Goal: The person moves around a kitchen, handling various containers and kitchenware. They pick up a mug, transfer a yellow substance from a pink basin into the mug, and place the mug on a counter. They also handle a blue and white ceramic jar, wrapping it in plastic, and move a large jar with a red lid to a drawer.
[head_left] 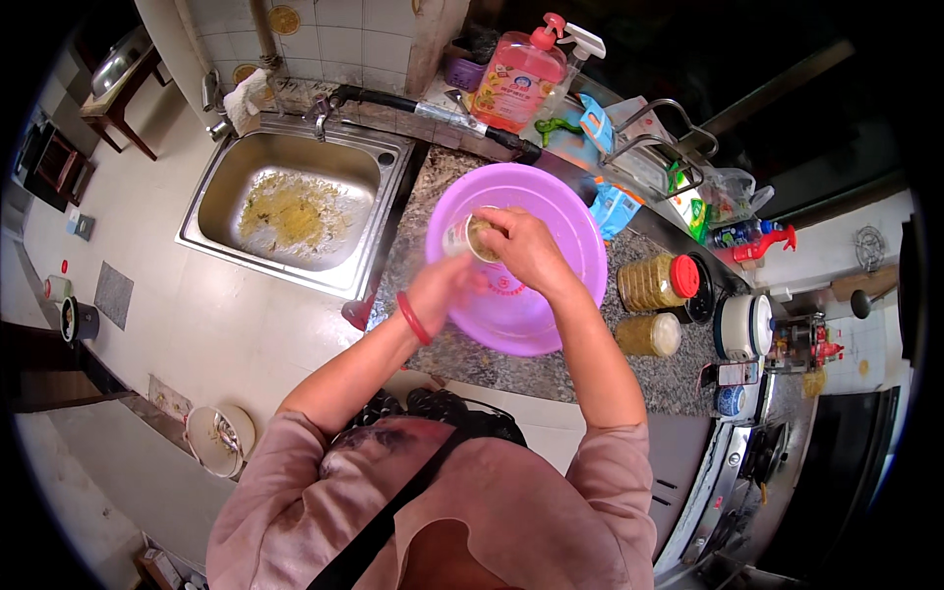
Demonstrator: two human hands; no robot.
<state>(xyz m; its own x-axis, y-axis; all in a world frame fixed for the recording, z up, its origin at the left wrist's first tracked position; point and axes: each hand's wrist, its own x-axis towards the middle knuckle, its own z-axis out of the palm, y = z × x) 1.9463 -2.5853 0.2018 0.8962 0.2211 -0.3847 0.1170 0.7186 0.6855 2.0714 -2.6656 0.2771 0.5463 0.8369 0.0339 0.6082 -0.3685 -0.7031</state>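
Note:
A wide purple plastic basin [575, 275] stands on the speckled stone counter in front of me. Over it my right hand [529, 254] grips a small see-through jar [456, 239] by its rim, tilted so that its mouth faces me. Something yellowish-brown shows inside that mouth, too small to make out. My left hand [444, 291], with a red bangle on the wrist, is just below the jar above the basin's near left part. Motion smears its fingers, and whether it touches the jar is unclear.
Left of the counter, a steel sink [285, 264] has yellowish scraps scattered over its bottom. Right of the basin stand a red-lidded jar [651, 282] and a pale-lidded jar [644, 334]. A pink pump bottle [518, 84] is behind, near a wire rack [654, 138].

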